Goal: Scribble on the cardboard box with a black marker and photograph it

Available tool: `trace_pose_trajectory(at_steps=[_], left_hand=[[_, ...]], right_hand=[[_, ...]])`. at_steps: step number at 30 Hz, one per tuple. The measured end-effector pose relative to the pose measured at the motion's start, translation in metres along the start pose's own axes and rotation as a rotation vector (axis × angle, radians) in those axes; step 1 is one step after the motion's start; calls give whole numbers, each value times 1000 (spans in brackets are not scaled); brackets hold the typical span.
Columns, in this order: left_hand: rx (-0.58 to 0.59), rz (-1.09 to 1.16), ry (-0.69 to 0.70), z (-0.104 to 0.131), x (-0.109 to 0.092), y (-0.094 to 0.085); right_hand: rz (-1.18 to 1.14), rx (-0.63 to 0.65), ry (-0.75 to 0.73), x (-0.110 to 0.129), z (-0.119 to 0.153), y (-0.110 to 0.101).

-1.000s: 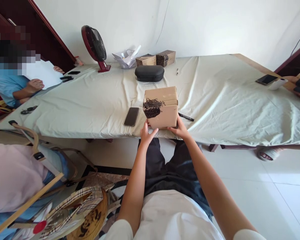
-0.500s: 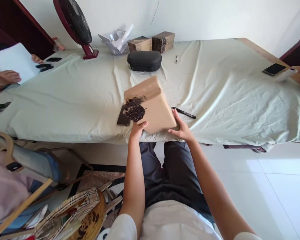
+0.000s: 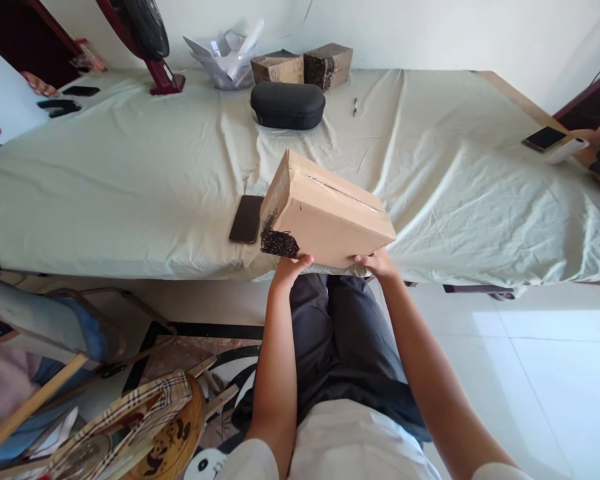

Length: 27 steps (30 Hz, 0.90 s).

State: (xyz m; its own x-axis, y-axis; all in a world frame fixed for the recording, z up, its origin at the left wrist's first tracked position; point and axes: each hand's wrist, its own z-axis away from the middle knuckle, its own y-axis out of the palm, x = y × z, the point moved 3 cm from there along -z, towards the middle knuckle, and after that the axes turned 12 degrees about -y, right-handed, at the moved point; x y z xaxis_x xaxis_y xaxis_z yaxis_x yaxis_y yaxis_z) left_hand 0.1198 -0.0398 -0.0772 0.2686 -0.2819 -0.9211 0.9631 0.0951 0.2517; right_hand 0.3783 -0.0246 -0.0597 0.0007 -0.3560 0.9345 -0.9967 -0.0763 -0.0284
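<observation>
A brown cardboard box (image 3: 337, 217) with black scribble over its lower left corner is held tilted above the front edge of the cloth-covered table (image 3: 130, 200). My left hand (image 3: 291, 270) grips its near edge beside the scribble, thumb on the face. Farther right along that same edge, my right hand (image 3: 377, 262) holds on too, thumb on the front and the other fingers hidden beneath. A dark smartphone (image 3: 246, 219) lies just left of the box. The marker seen earlier is hidden from view.
Behind the box are a black hard case (image 3: 288, 107), two cardboard boxes (image 3: 329, 65), a plastic basket (image 3: 227, 67) and a fan (image 3: 155, 60). A small pen (image 3: 355, 107) lies nearby. Other people's hands show at both sides. A round stool (image 3: 180, 433) stands at lower left.
The box has turned in my hands, bringing a taped seam to the top and the scribble to the lower left. My right hand has shifted onto the near edge.
</observation>
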Motion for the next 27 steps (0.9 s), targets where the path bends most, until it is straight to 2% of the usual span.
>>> trace_pose_trajectory(at_steps=[3, 4, 6, 10, 15, 22, 27], left_hand=[[49, 28, 233, 3, -28, -13], [69, 9, 323, 5, -37, -18], [106, -86, 404, 9, -47, -30], [136, -282, 357, 15, -49, -43], [146, -274, 330, 18, -51, -37], [55, -326, 499, 8, -59, -39], [36, -362, 595, 18, -82, -32]], right_hand=[[-75, -108, 11, -1, 1, -4], [-87, -116, 9, -2, 1, -5], [-98, -106, 9, -4, 1, -6], [-167, -91, 18, -9, 3, -8], [-198, -66, 12, -11, 5, -12], [-248, -44, -29, -4, 3, -6], [-252, -37, -46, -2, 0, -2]])
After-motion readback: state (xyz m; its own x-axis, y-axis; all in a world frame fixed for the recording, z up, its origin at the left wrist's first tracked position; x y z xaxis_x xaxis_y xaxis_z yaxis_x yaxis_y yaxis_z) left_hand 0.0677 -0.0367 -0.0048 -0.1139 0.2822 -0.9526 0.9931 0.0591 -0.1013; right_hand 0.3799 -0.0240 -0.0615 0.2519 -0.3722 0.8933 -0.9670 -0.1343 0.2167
